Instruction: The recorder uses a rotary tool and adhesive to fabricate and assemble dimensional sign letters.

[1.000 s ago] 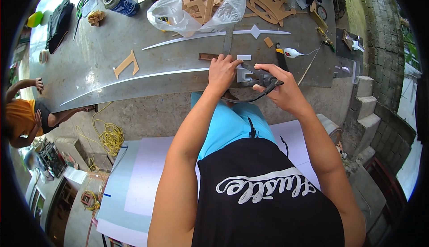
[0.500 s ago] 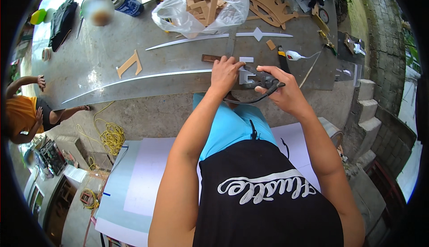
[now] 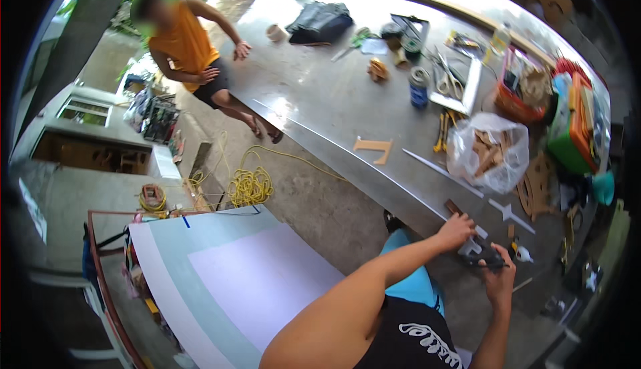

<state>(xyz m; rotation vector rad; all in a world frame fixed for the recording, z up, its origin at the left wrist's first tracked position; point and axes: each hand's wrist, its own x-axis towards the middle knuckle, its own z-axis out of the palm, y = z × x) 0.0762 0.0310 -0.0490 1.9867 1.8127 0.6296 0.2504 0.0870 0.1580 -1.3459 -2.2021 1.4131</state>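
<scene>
My right hand (image 3: 502, 269) grips a black corded power tool (image 3: 479, 254) at the table's near edge. My left hand (image 3: 456, 231) presses down, fingers bent and close together, at the end of a long thin white strip (image 3: 417, 199). The strip runs along the metal table's edge toward the far left. A dark brown block (image 3: 454, 207) lies just beyond my left fingers. Farther in lie a second tapered white strip (image 3: 441, 169) and a white piece with a diamond shape (image 3: 509, 211). The part of the tool under my right palm is hidden.
A clear plastic bag (image 3: 491, 169) of brown cut pieces sits on the metal table (image 3: 314, 95), near a brown angular cutout (image 3: 374, 147) and a blue can (image 3: 418, 89). Another person (image 3: 180, 45) leans at the far left corner. Yellow cord (image 3: 250, 185) lies coiled on the floor.
My view has swung to the left, bringing the other person and the table's far end into sight. Both hands stay at the tool and the strip.
</scene>
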